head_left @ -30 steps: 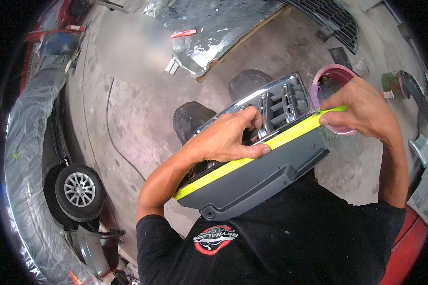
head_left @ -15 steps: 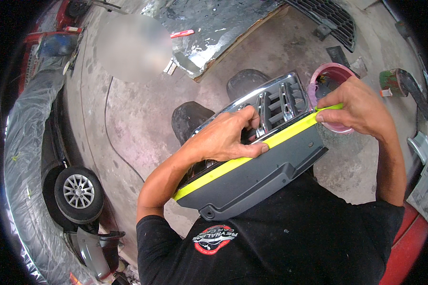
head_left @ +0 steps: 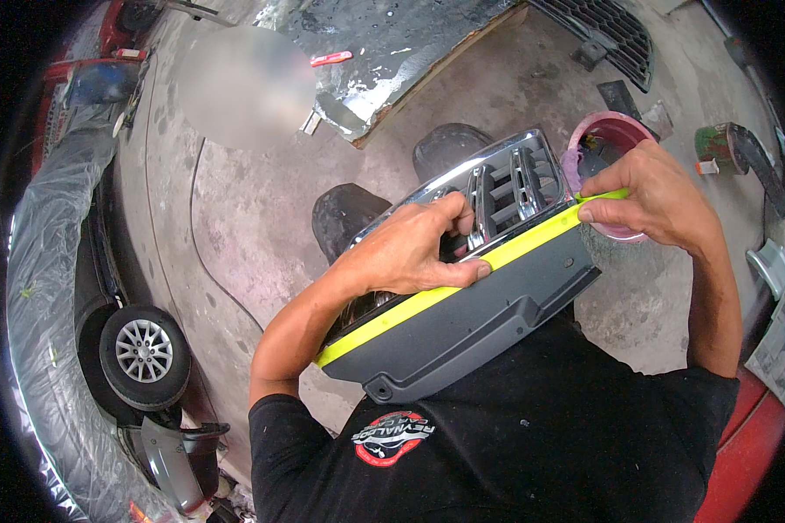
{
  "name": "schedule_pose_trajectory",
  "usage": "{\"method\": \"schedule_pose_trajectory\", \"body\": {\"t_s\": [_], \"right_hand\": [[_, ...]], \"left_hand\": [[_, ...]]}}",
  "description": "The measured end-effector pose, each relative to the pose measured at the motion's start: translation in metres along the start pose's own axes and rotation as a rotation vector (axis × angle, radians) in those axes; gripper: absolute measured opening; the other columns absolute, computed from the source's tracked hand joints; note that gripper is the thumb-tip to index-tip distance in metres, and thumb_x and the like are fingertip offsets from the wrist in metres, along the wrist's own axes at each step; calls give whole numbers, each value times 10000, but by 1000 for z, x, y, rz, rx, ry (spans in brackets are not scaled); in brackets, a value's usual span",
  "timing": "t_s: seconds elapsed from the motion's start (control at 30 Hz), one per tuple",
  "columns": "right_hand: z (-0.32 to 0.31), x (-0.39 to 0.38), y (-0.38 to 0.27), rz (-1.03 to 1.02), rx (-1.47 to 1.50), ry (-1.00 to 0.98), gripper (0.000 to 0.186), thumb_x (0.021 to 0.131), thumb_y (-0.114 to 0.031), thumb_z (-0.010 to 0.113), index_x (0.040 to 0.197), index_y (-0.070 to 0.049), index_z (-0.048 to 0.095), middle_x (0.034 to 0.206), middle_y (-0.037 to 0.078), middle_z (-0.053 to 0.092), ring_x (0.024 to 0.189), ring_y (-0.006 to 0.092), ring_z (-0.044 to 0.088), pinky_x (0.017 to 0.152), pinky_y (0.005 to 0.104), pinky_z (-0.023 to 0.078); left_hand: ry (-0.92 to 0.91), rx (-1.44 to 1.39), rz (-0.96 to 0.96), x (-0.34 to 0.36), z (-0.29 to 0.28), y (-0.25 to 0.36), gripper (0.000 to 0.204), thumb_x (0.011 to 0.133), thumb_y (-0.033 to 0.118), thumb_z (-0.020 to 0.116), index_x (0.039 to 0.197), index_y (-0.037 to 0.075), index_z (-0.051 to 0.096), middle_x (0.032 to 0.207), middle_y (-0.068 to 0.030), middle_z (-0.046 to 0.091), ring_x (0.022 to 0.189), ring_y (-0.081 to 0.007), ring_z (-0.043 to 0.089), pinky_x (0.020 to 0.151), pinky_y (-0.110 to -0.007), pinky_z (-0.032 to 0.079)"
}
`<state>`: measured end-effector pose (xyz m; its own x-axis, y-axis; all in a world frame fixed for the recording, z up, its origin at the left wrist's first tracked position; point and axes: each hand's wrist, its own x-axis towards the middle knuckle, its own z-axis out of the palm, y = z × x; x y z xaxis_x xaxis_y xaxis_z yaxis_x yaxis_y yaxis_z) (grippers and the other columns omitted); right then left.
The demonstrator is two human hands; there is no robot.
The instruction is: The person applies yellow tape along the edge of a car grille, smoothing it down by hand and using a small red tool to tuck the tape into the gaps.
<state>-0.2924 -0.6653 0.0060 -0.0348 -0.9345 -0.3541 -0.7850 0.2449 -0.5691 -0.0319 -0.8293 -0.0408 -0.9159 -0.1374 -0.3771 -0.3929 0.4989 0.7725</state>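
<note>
Grille (head_left: 475, 318) before the torso (head_left: 506, 436), tape (head_left: 532, 242) along it.
Left hand (head_left: 423, 248) on the grille's middle, thumb on the tape; right hand (head_left: 650, 196) at the tape's right end, partly in front of the bucket (head_left: 612, 124). Can (head_left: 713, 150) right of the bucket; board (head_left: 401, 30) ahead, cutter (head_left: 331, 58) on it, mesh panel (head_left: 617, 42) to its right. Wheel (head_left: 144, 356) left, sheet (head_left: 44, 296) beyond.

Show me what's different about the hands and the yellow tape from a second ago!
Very little: the right hand seems to have edged slightly left, toward the other hand. Nothing was newly grabbed or let go. The right hand's grip still pinches the yellow tape near its end, and the left hand still holds the grille, thumb on the tape.
</note>
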Motion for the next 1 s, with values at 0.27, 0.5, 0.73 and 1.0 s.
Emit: {"method": "schedule_pose_trajectory", "body": {"t_s": [0.27,0.5,0.73,1.0], "right_hand": [[6,5,9,40,122,-54,350,799,-288,729,949,28,725,774,196,669,712,297,652,683,371,476],[27,13,28,-84,422,-27,287,836,-186,674,999,48,699,824,189,700,755,257,680,713,336,503],[66,26,36,-290,164,135,180,852,-155,675,967,-19,703,765,143,644,701,311,576,659,389,423],[121,28,38,-132,179,385,188,851,-156,686,1003,-49,714,760,148,642,725,331,596,671,415,441]], "left_hand": [[-34,1,-50,2,-1,3,471,754,378,767,934,46,485,708,-60,496,655,-187,516,609,-349,415],[-32,-12,35,-2,-9,-7,554,761,433,806,976,40,481,831,-109,543,711,-231,555,666,-368,441],[-36,187,162,-4,-3,-44,675,815,446,759,1247,16,470,990,-220,579,999,-367,576,963,-479,416],[154,531,41,-8,20,-25,712,749,340,783,1322,33,494,1106,-219,604,1176,-390,499,1106,-514,330]]}}
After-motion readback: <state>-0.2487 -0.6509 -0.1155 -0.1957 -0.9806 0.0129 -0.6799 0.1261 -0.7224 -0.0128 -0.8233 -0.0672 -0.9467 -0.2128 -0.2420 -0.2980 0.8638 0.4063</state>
